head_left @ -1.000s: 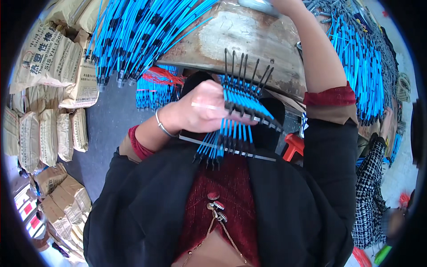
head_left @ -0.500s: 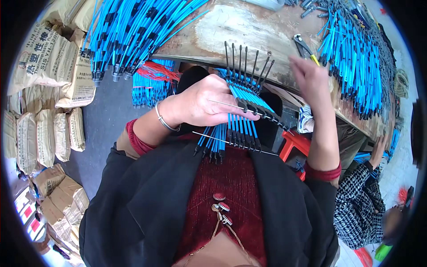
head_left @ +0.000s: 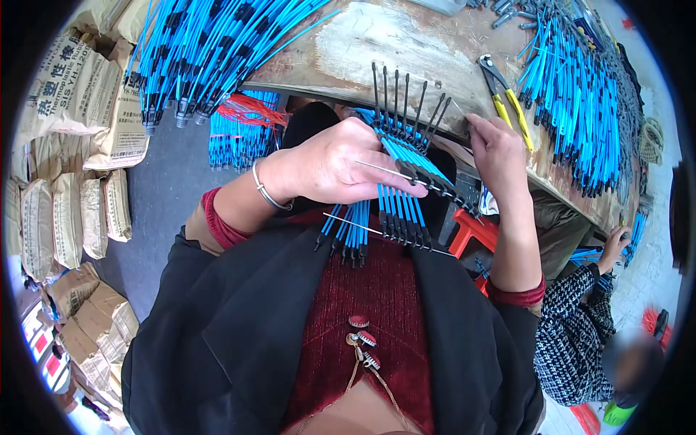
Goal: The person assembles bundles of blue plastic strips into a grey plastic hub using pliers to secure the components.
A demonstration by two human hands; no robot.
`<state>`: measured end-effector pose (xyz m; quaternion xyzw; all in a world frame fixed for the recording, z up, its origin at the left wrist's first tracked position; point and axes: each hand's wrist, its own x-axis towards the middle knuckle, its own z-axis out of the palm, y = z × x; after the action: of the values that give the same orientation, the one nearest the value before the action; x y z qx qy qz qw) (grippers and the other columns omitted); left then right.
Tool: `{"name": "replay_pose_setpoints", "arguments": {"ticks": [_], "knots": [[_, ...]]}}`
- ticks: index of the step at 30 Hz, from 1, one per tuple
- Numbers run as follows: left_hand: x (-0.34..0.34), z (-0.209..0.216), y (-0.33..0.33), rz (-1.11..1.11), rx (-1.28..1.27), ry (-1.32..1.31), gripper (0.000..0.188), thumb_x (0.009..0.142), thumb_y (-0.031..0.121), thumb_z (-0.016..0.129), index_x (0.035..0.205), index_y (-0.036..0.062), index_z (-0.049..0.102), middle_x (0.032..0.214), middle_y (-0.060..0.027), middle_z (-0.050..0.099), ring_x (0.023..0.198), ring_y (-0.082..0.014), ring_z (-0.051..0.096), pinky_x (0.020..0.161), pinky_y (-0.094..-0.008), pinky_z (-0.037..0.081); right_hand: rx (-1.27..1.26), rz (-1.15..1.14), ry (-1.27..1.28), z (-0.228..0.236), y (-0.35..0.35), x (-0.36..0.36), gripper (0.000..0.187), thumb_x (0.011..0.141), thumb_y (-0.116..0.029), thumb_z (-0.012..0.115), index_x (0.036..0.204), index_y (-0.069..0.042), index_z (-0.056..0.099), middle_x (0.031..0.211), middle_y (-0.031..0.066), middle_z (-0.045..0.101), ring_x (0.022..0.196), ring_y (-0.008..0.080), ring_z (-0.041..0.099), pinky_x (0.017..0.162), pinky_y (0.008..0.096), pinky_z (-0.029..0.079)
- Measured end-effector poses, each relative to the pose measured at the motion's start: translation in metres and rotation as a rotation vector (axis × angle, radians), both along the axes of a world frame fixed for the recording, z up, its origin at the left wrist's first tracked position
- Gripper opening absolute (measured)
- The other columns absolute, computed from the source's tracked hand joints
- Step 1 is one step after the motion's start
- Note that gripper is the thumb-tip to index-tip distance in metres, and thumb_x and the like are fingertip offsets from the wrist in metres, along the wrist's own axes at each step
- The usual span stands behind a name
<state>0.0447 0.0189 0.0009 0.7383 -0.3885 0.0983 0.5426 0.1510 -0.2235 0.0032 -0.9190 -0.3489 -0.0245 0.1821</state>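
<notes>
My left hand (head_left: 341, 163) is closed around a fan of thin blue rods (head_left: 409, 154) with black tips, in front of my chest. One thin metal wire (head_left: 380, 171) runs through the black joints near my left fingers. A second metal wire (head_left: 355, 226) passes through the lower black ends. Several black tips (head_left: 396, 94) stick up beyond the hand toward the table. At the table's near edge, to the right of the bundle, my right hand (head_left: 496, 148) pinches a thin metal wire (head_left: 457, 107) between thumb and fingers, apart from the rods.
Yellow-handled pliers (head_left: 511, 109) lie on the wooden table (head_left: 377, 43). Piles of blue rods (head_left: 573, 109) cover its right side, with more rods (head_left: 210, 51) at the far left. An orange stool (head_left: 471, 235) stands below. Paper sacks (head_left: 80, 94) line the left; a co-worker's hand (head_left: 615, 246) is at right.
My right hand has come down slightly, and a thin wire now shows in its pinched fingers. The pliers' handles are less covered. My left hand keeps its hold on the blue rods.
</notes>
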Motion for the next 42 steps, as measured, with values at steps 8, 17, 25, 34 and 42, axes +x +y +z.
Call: {"name": "replay_pose_setpoints", "arguments": {"ticks": [8, 17, 25, 34, 42], "knots": [[0.002, 0.001, -0.002, 0.013, -0.009, -0.065, 0.042, 0.069, 0.012, 0.056, 0.11, 0.0171, 0.063, 0.081, -0.002, 0.064, 0.063, -0.023, 0.054, 0.059, -0.0335, 0.044, -0.004, 0.004, 0.022, -0.001, -0.001, 0.004, 0.018, 0.079, -0.006, 0.059, 0.096, -0.006, 0.065, 0.074, 0.0146, 0.057, 0.069, 0.0316, 0.058, 0.062, 0.0378, 0.045], [0.003, -0.006, 0.0, -0.023, 0.036, -0.056, 0.041, 0.07, 0.009, 0.055, 0.11, 0.0167, 0.064, 0.08, -0.0023, 0.064, 0.061, -0.0242, 0.054, 0.058, -0.0344, 0.043, 0.058, 0.09, 0.019, -0.007, 0.002, 0.022, 0.017, 0.081, -0.005, 0.058, 0.096, -0.004, 0.065, 0.077, 0.0125, 0.057, 0.071, 0.0277, 0.058, 0.063, 0.0335, 0.045], [0.004, -0.017, -0.003, -0.015, 0.024, -0.011, 0.038, 0.07, 0.012, 0.054, 0.106, 0.0169, 0.066, 0.071, -0.0034, 0.06, 0.06, -0.0232, 0.052, 0.058, -0.0345, 0.043, 0.069, 0.146, 0.052, -0.008, 0.013, 0.032, 0.017, 0.081, -0.005, 0.058, 0.096, -0.004, 0.065, 0.079, 0.0119, 0.058, 0.073, 0.0264, 0.059, 0.066, 0.0308, 0.045], [0.003, -0.029, -0.001, -0.015, 0.064, 0.032, 0.04, 0.069, 0.011, 0.053, 0.106, 0.0159, 0.066, 0.068, -0.0033, 0.058, 0.059, -0.0231, 0.051, 0.059, -0.0345, 0.043, 0.091, 0.167, 0.073, -0.009, 0.024, 0.039, 0.015, 0.082, -0.005, 0.058, 0.096, -0.003, 0.065, 0.081, 0.0112, 0.059, 0.075, 0.0255, 0.059, 0.068, 0.0303, 0.046], [0.003, -0.025, -0.003, -0.027, -0.061, 0.095, 0.029, 0.078, 0.013, 0.055, 0.105, 0.0143, 0.066, 0.082, -0.0052, 0.064, 0.069, -0.0239, 0.059, 0.066, -0.0335, 0.046, 0.128, 0.235, 0.118, -0.011, 0.032, 0.051, 0.015, 0.081, -0.005, 0.057, 0.094, -0.003, 0.064, 0.082, 0.0103, 0.06, 0.075, 0.0253, 0.06, 0.069, 0.0301, 0.047]]}}
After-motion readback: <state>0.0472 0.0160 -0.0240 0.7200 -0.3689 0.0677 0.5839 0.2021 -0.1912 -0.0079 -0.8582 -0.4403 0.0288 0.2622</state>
